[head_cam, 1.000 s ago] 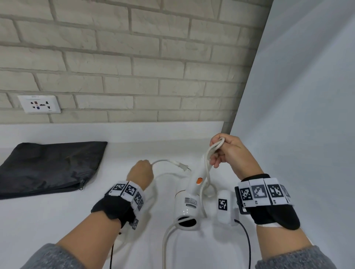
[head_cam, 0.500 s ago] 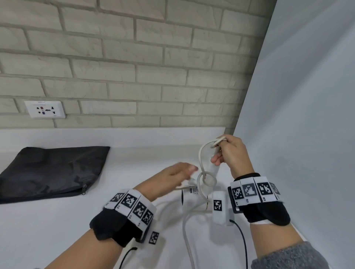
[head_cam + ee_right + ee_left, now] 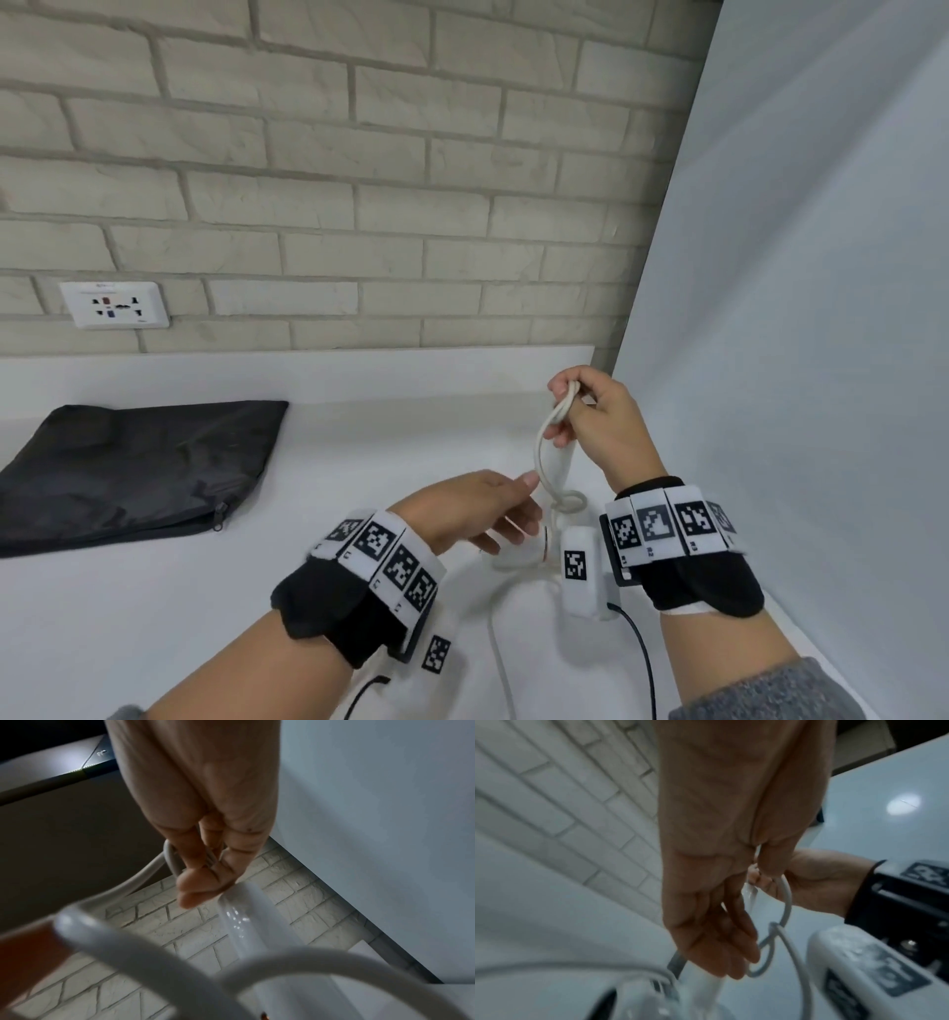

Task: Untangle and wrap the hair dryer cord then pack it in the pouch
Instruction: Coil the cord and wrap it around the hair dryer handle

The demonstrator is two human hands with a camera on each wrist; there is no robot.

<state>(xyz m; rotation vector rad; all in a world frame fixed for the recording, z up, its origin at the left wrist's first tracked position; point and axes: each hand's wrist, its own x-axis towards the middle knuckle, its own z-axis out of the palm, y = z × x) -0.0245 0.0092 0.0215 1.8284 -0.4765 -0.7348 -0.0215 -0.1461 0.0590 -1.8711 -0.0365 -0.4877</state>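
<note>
The white hair dryer (image 3: pixel 562 462) hangs by its handle over the white counter (image 3: pixel 359 462), its body mostly hidden behind my left hand. My right hand (image 3: pixel 565 411) is raised and grips a bunch of the white cord (image 3: pixel 538 452) together with the handle's end; in the right wrist view the right hand (image 3: pixel 203 874) has its fingers curled round the cord (image 3: pixel 144 953) at the handle (image 3: pixel 246 919). A small knot-like loop (image 3: pixel 569 501) sits below. My left hand (image 3: pixel 524 506) reaches in with straight fingers beside that loop (image 3: pixel 765 949), holding nothing. The black pouch (image 3: pixel 128 462) lies flat at the left.
A brick wall with a socket (image 3: pixel 115 304) stands behind the counter. A plain white panel (image 3: pixel 796 360) closes the right side, close to my right hand. The cord's loose length (image 3: pixel 500 658) trails toward the front edge.
My left hand has let go of the plug end of the cord and moved right, opening toward the loop. My right hand kept its grip, and the dryer has swung under it.
</note>
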